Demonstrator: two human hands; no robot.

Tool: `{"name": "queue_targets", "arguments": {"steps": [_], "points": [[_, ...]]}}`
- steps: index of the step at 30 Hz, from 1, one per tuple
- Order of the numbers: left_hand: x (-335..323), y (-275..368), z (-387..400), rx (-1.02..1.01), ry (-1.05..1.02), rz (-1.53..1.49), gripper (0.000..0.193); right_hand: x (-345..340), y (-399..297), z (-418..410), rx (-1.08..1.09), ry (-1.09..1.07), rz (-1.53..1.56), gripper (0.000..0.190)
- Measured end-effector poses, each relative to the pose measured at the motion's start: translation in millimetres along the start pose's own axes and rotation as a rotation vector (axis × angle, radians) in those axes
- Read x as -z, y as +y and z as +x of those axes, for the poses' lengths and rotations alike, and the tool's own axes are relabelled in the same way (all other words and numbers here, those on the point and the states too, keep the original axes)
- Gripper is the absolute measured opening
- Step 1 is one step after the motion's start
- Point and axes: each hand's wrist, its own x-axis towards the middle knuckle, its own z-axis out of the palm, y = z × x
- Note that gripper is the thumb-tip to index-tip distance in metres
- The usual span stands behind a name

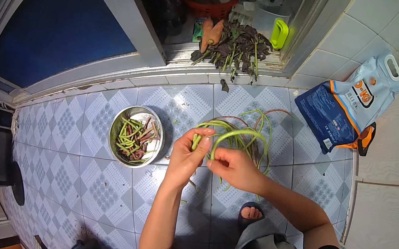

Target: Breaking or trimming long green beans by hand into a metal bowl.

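Note:
My left hand [186, 160] holds short pieces of green long bean [195, 142] between thumb and fingers. A whole green long bean [245, 132] arches up from my right hand [235, 169], which pinches it near one end. The two hands are close together, fingertips almost meeting. Behind and below them a loose heap of green and reddish long beans [271, 131] lies on the floor, partly hidden by my right hand. To the left stands a round metal bowl [159, 123] with snapped green and purplish bean pieces [132, 140] inside.
Patterned floor tiles [104, 187] carry small scraps. By the sliding door [121, 2], wilted dark leafy greens [237, 45] and carrots [211, 32] lie on the sill. A blue-and-white printed bag [351, 103] leans at the right near a pale cabinet [388, 213]. My sandalled foot [251, 213] is below.

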Motion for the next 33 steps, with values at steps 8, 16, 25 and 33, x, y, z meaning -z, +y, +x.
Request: {"name": "queue_targets", "arguments": {"steps": [8, 16, 25, 33], "points": [[1, -18, 5, -0.03, 0.052, 0.275, 0.021, 0, 9, -3, 0.015, -0.299, -0.176, 0.026], [-8, -26, -1, 0.074, 0.02, 0.132, 0.019, 8, 17, 11, -0.131, 0.146, 0.524, 0.02], [-1, -22, -2, 0.01, 0.01, 0.013, 0.023, 15, 11, 9, -0.218, 0.021, 0.602, 0.021], [3, -4, -1, 0.116, -0.088, -0.236, 0.031, 7, -2, 0, -0.092, -0.296, 0.132, 0.026]]}}
